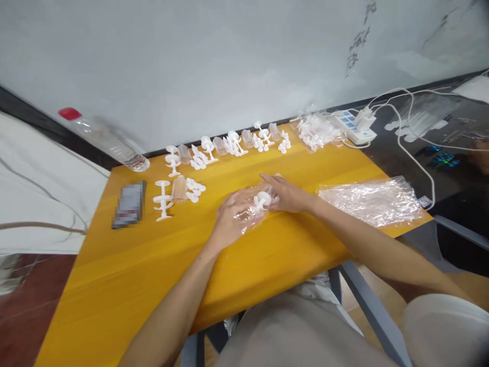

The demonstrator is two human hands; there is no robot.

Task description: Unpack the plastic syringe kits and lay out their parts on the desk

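Over the middle of the yellow table (pixel 126 285), my left hand (pixel 231 216) and my right hand (pixel 286 193) both grip a small clear plastic bag (pixel 255 204) with white plastic parts inside. The left hand's fingers curl around the bag's near end. My right hand pinches the far end, its index finger stretched out to the left. Near the left hand lie a white plunger-like part (pixel 163 200), a clear cup (pixel 179 189) and small white caps (pixel 194 188).
A row of white parts and clear cups (pixel 229 145) runs along the table's far edge, with a bag of white parts (pixel 317 131) at its right end. An empty clear bag (pixel 372 200) lies right. A water bottle (pixel 105 138), a dark phone (pixel 129 204) and a power strip (pixel 357 127) with cables sit around.
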